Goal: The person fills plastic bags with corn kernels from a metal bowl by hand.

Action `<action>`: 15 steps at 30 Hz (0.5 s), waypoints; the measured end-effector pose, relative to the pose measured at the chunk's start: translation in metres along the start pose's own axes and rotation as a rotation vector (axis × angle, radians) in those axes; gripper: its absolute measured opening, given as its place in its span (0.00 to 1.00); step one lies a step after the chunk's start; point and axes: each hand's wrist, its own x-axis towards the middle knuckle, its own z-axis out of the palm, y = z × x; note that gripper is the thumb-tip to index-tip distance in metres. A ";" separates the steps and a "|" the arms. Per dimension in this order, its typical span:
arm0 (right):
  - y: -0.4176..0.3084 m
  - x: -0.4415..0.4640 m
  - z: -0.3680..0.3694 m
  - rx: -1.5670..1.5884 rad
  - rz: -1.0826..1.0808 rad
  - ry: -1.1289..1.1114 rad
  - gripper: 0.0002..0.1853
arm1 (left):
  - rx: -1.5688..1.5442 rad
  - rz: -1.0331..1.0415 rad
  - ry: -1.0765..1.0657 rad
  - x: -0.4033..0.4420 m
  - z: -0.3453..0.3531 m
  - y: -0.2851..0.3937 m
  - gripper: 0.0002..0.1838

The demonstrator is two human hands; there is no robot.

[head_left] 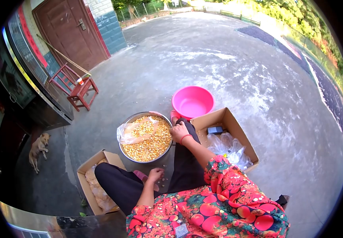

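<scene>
A wide metal basin full of yellow corn kernels sits on the ground in front of me. A clear plastic bag lies over its left side, partly on the corn. My right hand, with a red band at the wrist, is over my right knee beside the basin's right rim. Its fingers are curled, and anything inside them is hidden. My left hand hangs between my legs, below the basin, also with curled fingers. I cannot make out anything in it.
Beyond my right foot stands a pink tub. An open cardboard box at right holds plastic bags and a dark box. Another carton with bagged contents is at left. A red chair and a lying dog are farther left.
</scene>
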 end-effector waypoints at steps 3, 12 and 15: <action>-0.001 -0.001 -0.003 0.007 0.009 -0.004 0.06 | -0.015 -0.002 -0.004 0.000 -0.001 -0.002 0.11; 0.000 -0.003 -0.007 0.050 -0.002 0.007 0.05 | -0.028 -0.009 0.002 -0.005 -0.001 0.004 0.10; 0.002 -0.004 -0.008 0.061 -0.006 0.027 0.05 | -0.032 -0.008 0.010 -0.004 0.001 0.005 0.10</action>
